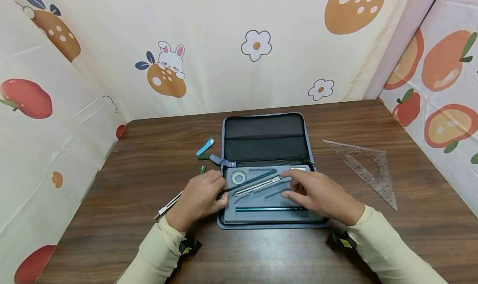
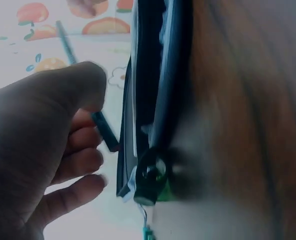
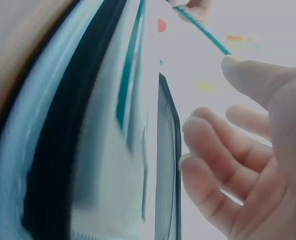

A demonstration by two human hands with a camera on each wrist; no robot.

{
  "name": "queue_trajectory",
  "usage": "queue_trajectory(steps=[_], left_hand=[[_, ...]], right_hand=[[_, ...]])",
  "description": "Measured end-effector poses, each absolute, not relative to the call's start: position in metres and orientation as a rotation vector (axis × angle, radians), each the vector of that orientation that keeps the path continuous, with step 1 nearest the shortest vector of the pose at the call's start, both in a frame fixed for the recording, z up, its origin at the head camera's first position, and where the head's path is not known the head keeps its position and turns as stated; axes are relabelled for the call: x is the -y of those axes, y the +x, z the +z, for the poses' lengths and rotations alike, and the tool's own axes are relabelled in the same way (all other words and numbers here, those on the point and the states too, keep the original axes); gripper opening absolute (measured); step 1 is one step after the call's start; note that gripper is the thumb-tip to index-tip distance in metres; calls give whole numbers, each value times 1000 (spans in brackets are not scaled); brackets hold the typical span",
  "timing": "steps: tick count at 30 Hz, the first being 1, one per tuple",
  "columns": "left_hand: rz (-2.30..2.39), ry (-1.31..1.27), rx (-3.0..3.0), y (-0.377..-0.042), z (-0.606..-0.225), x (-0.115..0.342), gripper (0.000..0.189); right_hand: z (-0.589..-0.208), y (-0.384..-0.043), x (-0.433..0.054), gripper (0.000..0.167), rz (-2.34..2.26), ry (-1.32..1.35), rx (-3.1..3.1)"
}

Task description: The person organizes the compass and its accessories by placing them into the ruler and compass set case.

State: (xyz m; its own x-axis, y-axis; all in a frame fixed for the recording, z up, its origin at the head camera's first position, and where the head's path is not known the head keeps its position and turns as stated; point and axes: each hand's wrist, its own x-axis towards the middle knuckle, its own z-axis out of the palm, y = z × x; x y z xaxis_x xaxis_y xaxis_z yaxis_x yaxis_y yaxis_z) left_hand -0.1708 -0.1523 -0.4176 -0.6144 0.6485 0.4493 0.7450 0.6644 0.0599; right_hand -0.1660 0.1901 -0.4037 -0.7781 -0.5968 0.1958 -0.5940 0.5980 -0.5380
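Observation:
My left hand (image 1: pixel 199 196) pinches a dark green pencil (image 1: pixel 257 178) between thumb and fingers, slanting it over the grey tray (image 1: pixel 263 216) of an open zip case. In the left wrist view the pencil (image 2: pixel 105 132) passes under the thumb. My right hand (image 1: pixel 317 192) hovers over the tray's right side, thumb and fingers apart. The right wrist view shows its thumb close to the pencil's far end (image 3: pixel 208 34); whether they touch, I cannot tell. A silver compass (image 1: pixel 257 186) lies on the tray below the held pencil. Nearer me rests a second green pencil (image 1: pixel 269 209).
Beside my left hand lies a silver drawing instrument (image 1: pixel 169 206), partly hidden. A blue cutter-like item (image 1: pixel 205 147) and small green pieces (image 1: pixel 203 169) are left of the case. A clear set square (image 1: pixel 367 172) lies right. The case's black lid (image 1: pixel 265 128) stands folded back.

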Motion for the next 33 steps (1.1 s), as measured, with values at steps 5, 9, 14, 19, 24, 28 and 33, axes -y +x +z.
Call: queue_trajectory(steps=[5, 9, 14, 19, 24, 28, 33], left_hand=[[-321, -1159, 2529, -168, -418, 147, 6], [-318, -1196, 2504, -167, -418, 145, 7], [-345, -1222, 2474, -166, -420, 143, 9], [-368, -1212, 2484, -166, -418, 143, 9], [-380, -1206, 2461, -166, -417, 142, 9], [-414, -1200, 2455, -166, -415, 143, 8], [-465, -1184, 2462, -166, -414, 144, 7]], right_hand=[[-403, -164, -186, 50, -1088, -1119, -2803], [-404, -164, -184, 44, -1133, -1198, -2827], [-407, -165, -185, 27, -1159, -1316, -2860], [-408, -166, -186, 22, -1137, -1364, -2892], [-408, -167, -188, 18, -1081, -1335, -2915], [-408, -167, -189, 16, -1055, -1300, -2923], [-407, -168, -190, 13, -1016, -1270, -2920]])
